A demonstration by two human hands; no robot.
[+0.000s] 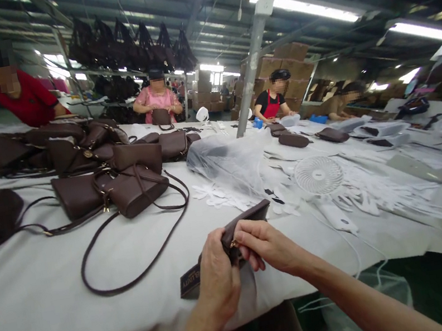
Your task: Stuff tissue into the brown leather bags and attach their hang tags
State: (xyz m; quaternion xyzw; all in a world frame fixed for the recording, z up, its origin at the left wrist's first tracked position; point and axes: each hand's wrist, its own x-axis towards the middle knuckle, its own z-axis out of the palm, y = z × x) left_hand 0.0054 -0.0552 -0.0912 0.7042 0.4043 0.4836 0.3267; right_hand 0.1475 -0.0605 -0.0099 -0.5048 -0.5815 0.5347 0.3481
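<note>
One small brown leathery piece held up over desk, near front edge. Left hand grips it, fingers wrapped round; right fingers pinch gold metal bit. Looks like hardware-fiddling step imo; next move wants left grip steady.

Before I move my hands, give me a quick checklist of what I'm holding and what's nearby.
1. Left hand gripping the brown leather item: ok.
2. Right hand fingers at the gold metal fitting: ok.
3. Fitting fastened: cannot tell, fingers partly hide it.
4. Printed tag fully visible: not ok, left hand covers part.
5. Looped strap apart from both hands: ok.
6. White fan apart from both hands: ok.
</note>
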